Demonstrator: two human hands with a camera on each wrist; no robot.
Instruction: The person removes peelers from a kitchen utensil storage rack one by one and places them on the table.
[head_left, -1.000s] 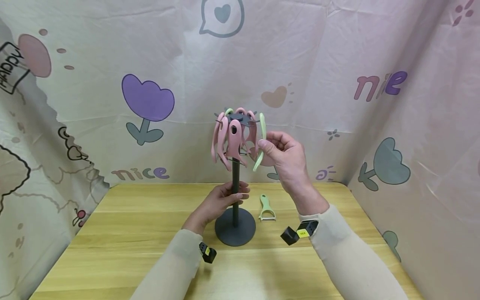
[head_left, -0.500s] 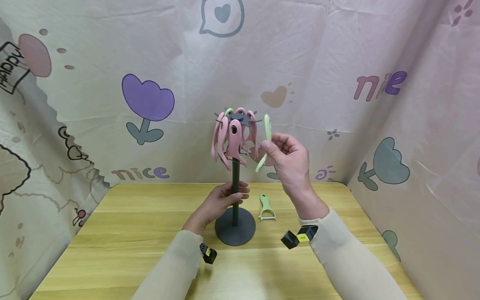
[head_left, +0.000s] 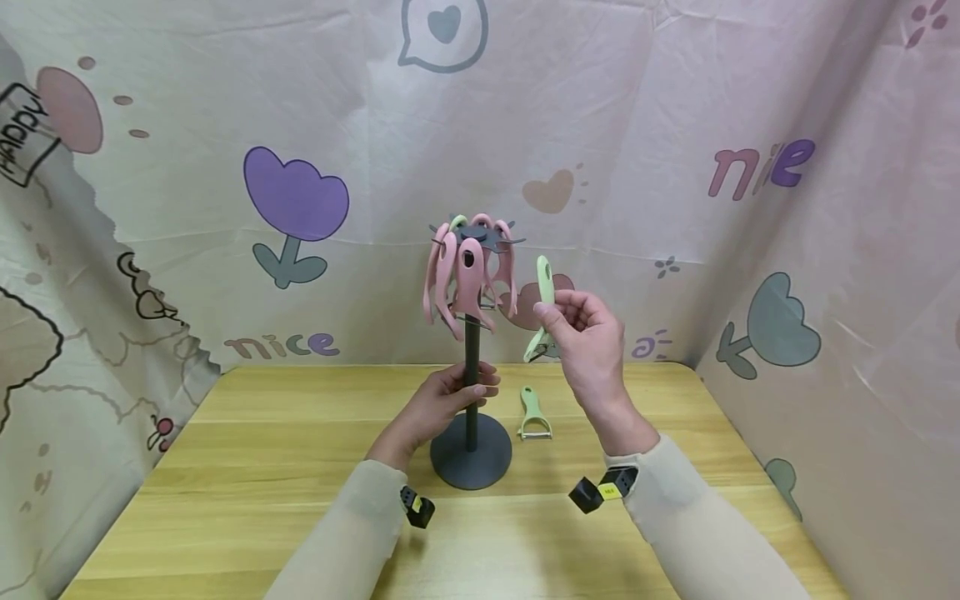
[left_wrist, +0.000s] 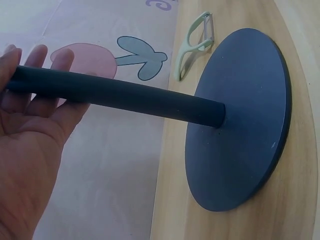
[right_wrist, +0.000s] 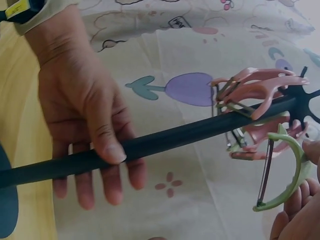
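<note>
A dark grey stand (head_left: 472, 358) with a round base and a hooked top stands upright on the table. My left hand (head_left: 442, 404) holds its pole partway up, thumb in front and fingers behind. Several pink peelers (head_left: 469, 279) and one green peeler hang from the hooks. My right hand (head_left: 592, 342) pinches another green peeler (head_left: 546, 287) by its handle, right of the hooks and apart from them. In the right wrist view that peeler (right_wrist: 295, 185) shows its blade and curved frame. A further green peeler (head_left: 531, 414) lies on the table beside the base.
The wooden table (head_left: 285, 475) ends at a printed cloth backdrop (head_left: 390, 150), which also hangs along both sides. Small black cameras are strapped to both wrists. The stand's round base (left_wrist: 245, 150) sits flat on the tabletop.
My right hand has drawn the green peeler away from the hook, to the right and then down. My left hand has stayed on the pole.
</note>
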